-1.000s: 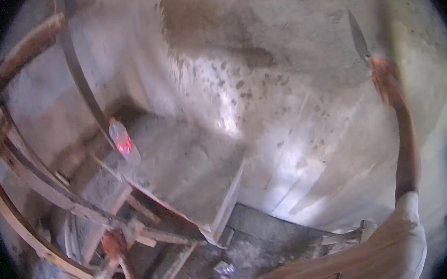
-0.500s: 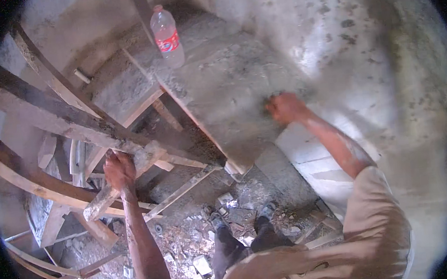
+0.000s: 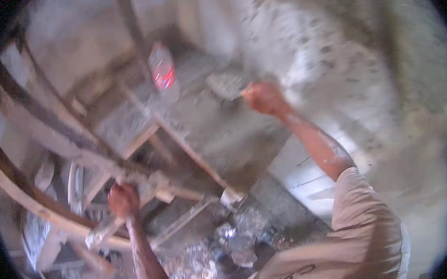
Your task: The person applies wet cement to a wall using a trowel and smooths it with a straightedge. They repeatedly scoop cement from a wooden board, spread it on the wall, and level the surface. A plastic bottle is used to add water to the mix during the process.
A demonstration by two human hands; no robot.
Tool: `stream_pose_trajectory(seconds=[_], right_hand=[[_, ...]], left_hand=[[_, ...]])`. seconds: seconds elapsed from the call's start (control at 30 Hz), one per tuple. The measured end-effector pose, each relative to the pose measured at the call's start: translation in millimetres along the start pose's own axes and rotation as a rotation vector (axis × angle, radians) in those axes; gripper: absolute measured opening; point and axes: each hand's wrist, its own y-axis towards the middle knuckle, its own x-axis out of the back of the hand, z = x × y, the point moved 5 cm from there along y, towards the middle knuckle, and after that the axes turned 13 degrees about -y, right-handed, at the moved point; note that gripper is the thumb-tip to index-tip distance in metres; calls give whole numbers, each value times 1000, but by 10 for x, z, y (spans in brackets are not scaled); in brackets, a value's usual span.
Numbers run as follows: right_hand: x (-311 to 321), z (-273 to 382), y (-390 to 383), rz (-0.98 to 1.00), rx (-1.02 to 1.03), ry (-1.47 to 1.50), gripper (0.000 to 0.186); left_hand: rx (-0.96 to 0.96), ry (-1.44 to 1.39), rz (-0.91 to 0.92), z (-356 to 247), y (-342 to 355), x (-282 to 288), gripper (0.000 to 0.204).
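Observation:
My right hand [image 3: 266, 98] is closed around the handle of a trowel [image 3: 224, 86]. Its pale, blurred blade points left over the grey mortar surface [image 3: 217, 124]; whether it touches the mortar I cannot tell. My left hand [image 3: 124, 199] is wrapped round a rough wooden crosspiece [image 3: 101, 234] of the timber frame at the left. Beyond the trowel, a clear plastic bottle [image 3: 162, 68] with a red label and red cap stands upright on the same surface.
Long timber beams [image 3: 49, 127] fill the left side. Below the mortared slab's edge lies a gap framed by boards. Rubble [image 3: 197, 267] and broken pieces cover the floor around my feet. A rough plastered wall [image 3: 332, 52] rises on the right.
My view has shifted, so the bottle and slab appear lower. My right hand has moved left across the slab, and the trowel blade now shows. My left hand keeps its hold on the crosspiece.

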Motion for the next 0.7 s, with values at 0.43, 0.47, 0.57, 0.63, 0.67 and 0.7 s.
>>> stream_pose_trajectory(seconds=[0.43, 0.47, 0.57, 0.63, 0.67, 0.7], right_hand=[[4462, 422, -1478, -30, 96, 417, 32], [4516, 323, -1532, -16, 86, 527, 31], [4679, -260, -1620, 64, 122, 885, 41], [4762, -1591, -1689, 41, 52, 1379, 48], [4876, -2219, -1883, -360, -221, 1225, 47], [5047, -2588, -2317, -735, -413, 982, 47]], left_hand=[[161, -64, -22, -331, 56, 395, 60], [183, -71, 8, -349, 48, 416, 59], [170, -124, 36, -308, 76, 334, 60], [179, -126, 94, -351, 28, 245, 61], [191, -110, 99, -278, -15, 292, 60], [216, -120, 86, -309, 34, 287, 60]])
